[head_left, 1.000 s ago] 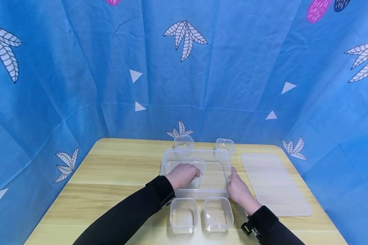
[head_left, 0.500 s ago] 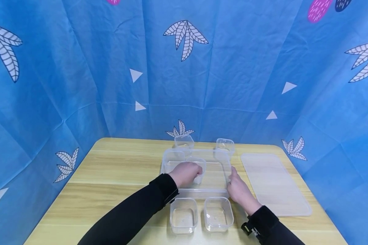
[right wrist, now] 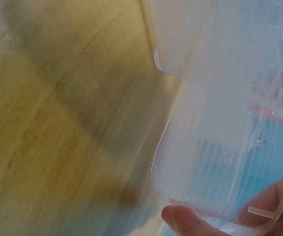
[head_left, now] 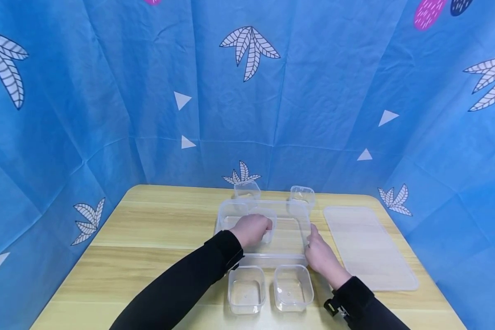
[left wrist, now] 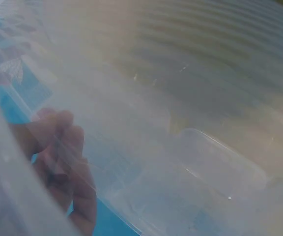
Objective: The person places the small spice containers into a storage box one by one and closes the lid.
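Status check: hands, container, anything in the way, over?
Left hand gripping small container, base contact unclear. Right hand touching large box around its near-right corner. Possible obstacles: two tubs just in front.

Wood-grain table (head_left: 119, 266) under tubs (head_left: 247, 291), box (head_left: 272, 261), lid (head_left: 371, 250)

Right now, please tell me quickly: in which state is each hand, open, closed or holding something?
Left hand: closed, holding a small clear tub.
Right hand: closed, holding the large clear box at its right side.
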`<state>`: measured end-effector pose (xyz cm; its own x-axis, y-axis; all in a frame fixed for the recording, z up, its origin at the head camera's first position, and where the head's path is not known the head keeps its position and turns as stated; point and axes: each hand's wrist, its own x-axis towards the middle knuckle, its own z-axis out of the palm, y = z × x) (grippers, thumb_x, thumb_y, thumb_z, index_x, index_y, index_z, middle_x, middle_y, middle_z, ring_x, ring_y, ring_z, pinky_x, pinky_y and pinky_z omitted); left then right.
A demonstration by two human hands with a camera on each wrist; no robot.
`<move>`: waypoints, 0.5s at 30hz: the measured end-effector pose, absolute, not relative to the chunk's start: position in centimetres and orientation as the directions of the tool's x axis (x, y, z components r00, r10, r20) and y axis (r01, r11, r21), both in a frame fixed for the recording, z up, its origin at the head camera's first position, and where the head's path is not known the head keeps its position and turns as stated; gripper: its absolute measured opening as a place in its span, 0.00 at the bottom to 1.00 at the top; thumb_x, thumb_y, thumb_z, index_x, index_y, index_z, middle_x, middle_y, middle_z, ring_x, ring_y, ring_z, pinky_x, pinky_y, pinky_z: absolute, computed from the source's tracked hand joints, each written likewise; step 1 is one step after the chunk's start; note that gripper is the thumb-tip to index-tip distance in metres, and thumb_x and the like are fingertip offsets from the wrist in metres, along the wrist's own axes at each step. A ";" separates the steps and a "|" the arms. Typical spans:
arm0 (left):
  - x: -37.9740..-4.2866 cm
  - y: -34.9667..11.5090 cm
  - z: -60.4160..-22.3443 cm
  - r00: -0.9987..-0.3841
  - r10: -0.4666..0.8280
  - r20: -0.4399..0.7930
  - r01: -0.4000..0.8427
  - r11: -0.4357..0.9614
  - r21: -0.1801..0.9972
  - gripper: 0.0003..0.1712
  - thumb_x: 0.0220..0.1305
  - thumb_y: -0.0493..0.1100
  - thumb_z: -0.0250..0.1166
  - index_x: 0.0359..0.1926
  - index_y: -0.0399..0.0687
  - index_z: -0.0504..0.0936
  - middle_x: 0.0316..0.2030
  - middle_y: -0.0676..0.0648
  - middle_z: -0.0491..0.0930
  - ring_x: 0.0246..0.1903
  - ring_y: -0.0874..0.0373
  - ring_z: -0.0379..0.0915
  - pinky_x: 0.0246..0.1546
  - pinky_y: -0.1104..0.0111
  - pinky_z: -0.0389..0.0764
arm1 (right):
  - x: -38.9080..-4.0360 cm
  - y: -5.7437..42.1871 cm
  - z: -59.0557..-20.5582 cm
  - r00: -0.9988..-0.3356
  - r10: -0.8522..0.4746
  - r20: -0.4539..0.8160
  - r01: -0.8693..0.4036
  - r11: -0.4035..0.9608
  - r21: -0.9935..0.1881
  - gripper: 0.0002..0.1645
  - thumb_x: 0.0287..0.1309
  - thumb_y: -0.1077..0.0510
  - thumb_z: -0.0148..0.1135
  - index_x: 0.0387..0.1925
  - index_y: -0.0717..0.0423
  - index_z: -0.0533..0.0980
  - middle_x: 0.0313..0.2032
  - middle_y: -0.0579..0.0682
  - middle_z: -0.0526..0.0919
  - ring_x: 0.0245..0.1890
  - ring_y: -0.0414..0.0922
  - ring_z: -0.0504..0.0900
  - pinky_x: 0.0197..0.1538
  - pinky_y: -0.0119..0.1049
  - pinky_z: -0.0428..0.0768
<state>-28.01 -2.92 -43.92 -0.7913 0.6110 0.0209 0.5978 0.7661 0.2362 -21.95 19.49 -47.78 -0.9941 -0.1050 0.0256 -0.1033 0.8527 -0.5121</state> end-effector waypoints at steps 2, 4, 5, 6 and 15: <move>-28.2 -2.9 -44.0 -0.797 0.604 0.013 0.588 0.771 0.242 0.22 0.60 0.22 0.58 0.19 0.51 0.68 0.21 0.55 0.63 0.26 0.59 0.59 0.31 0.69 0.63 | -21.9 19.5 -47.8 -0.994 -0.108 0.034 -0.110 0.853 -0.511 0.39 0.59 0.70 0.39 0.71 0.81 0.43 0.55 0.75 0.75 0.63 0.68 0.69 0.66 0.58 0.66; -28.3 -2.9 -44.0 -0.799 0.602 0.011 0.585 0.772 0.249 0.24 0.59 0.20 0.57 0.18 0.53 0.65 0.21 0.55 0.62 0.26 0.59 0.58 0.31 0.69 0.63 | -21.8 19.5 -47.8 -0.993 -0.111 0.039 -0.116 0.853 -0.508 0.39 0.59 0.70 0.39 0.70 0.82 0.43 0.54 0.75 0.76 0.63 0.68 0.69 0.66 0.58 0.66; -28.3 -2.9 -43.9 -0.799 0.601 0.009 0.584 0.773 0.249 0.25 0.59 0.20 0.57 0.18 0.53 0.65 0.22 0.55 0.62 0.26 0.59 0.57 0.31 0.69 0.63 | -21.8 19.5 -47.7 -0.993 -0.112 0.042 -0.117 0.853 -0.508 0.39 0.59 0.70 0.39 0.70 0.82 0.43 0.54 0.75 0.76 0.62 0.68 0.70 0.65 0.58 0.67; -28.2 -2.8 -43.8 -0.800 0.600 0.005 0.582 0.774 0.251 0.25 0.59 0.20 0.57 0.18 0.54 0.65 0.22 0.55 0.62 0.26 0.59 0.57 0.31 0.69 0.63 | -21.8 19.5 -47.8 -0.992 -0.113 0.048 -0.122 0.854 -0.506 0.39 0.59 0.70 0.40 0.70 0.82 0.44 0.54 0.74 0.77 0.62 0.68 0.70 0.65 0.58 0.67; -28.3 -2.3 -43.3 -0.820 0.570 -0.050 0.542 0.802 0.251 0.18 0.60 0.21 0.59 0.30 0.47 0.84 0.28 0.56 0.77 0.28 0.61 0.66 0.38 0.69 0.75 | -21.9 19.6 -47.7 -0.991 -0.123 0.043 -0.128 0.854 -0.505 0.39 0.59 0.70 0.39 0.70 0.83 0.43 0.53 0.74 0.77 0.64 0.68 0.68 0.66 0.58 0.66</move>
<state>-28.32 -2.33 -43.27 -0.8204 0.5697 -0.0500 0.5418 0.8023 0.2506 -21.86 19.64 -47.73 -0.9915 -0.1229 0.0427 -0.1276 0.8538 -0.5048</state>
